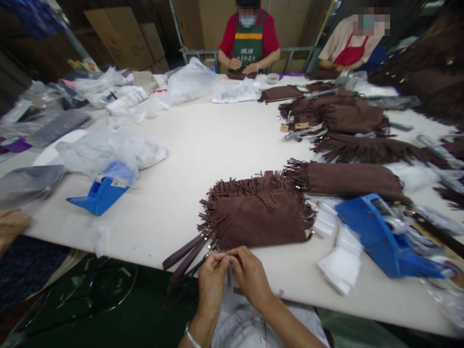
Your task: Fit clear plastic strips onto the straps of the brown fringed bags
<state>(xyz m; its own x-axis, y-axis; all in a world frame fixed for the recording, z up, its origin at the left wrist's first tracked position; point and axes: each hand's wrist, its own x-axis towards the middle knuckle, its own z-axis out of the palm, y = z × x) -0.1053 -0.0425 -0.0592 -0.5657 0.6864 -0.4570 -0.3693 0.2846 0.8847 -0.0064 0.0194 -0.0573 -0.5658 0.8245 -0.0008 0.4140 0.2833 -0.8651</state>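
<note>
Both my hands meet at the table's front edge, just below a brown fringed bag (259,220) that lies flat. My left hand (213,275) pinches something too small to make out, close to the bag's metal clips. Fingertip to fingertip with it, my right hand (250,275) is closed in a pinch too, and what it holds is hidden. Brown wrist straps (186,253) hang from the bag's lower left corner over the table edge.
More brown fringed bags (355,179) lie on the right. Beside them are a blue tape dispenser (384,237) and white packets (340,266). Another blue dispenser (99,193) and plastic bags (112,147) lie left. A person's hand (12,224) shows at far left; two people work across the table.
</note>
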